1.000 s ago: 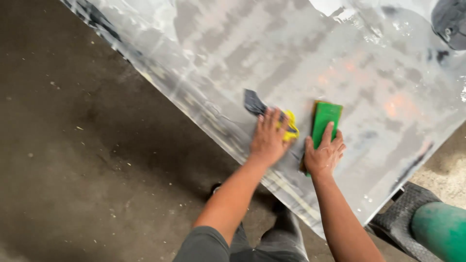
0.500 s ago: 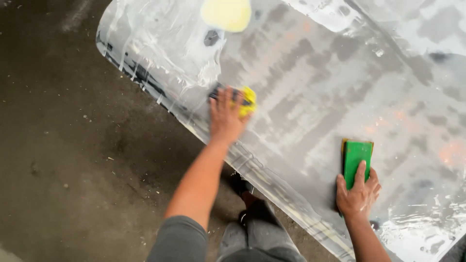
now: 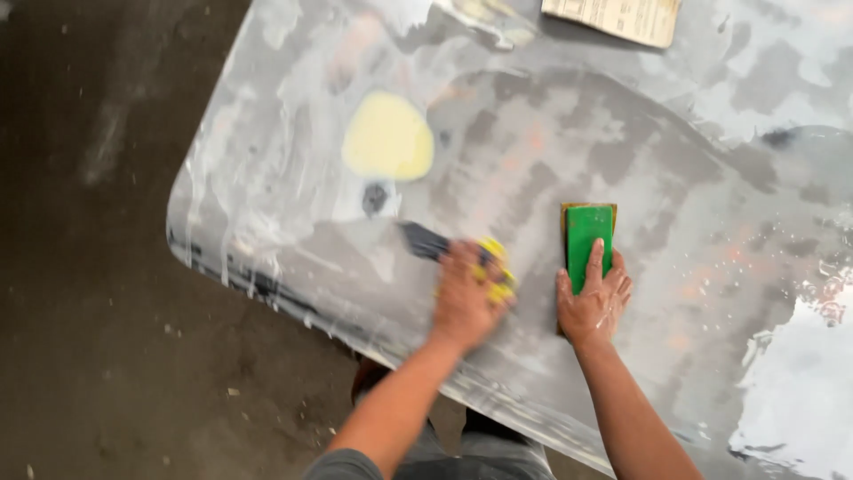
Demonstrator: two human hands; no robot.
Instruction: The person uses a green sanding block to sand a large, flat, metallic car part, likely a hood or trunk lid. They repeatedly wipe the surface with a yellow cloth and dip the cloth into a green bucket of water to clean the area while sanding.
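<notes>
A large wet grey metal panel (image 3: 675,160) with patchy sanded paint fills most of the view. My left hand (image 3: 466,298) grips a yellow-handled tool with a dark blade (image 3: 425,240) and presses it on the panel; the hand is blurred. My right hand (image 3: 593,298) lies flat on a green sanding block (image 3: 588,233) with an orange underside, fingers spread over its lower end. A pale yellow filler patch (image 3: 388,138) sits up and to the left of the blade, with a small dark spot (image 3: 375,197) below it.
A sheet of tan paper (image 3: 613,16) lies at the panel's top edge. Dark dirty floor (image 3: 98,293) spreads to the left and below the panel's rounded corner. Water pools on the panel at the lower right (image 3: 800,382). My legs show under the panel's near edge.
The view has shifted, bringing the yellow patch lower. My hands have come back together after being apart: the right hand with the green block now rests just right of the left hand and its tool.
</notes>
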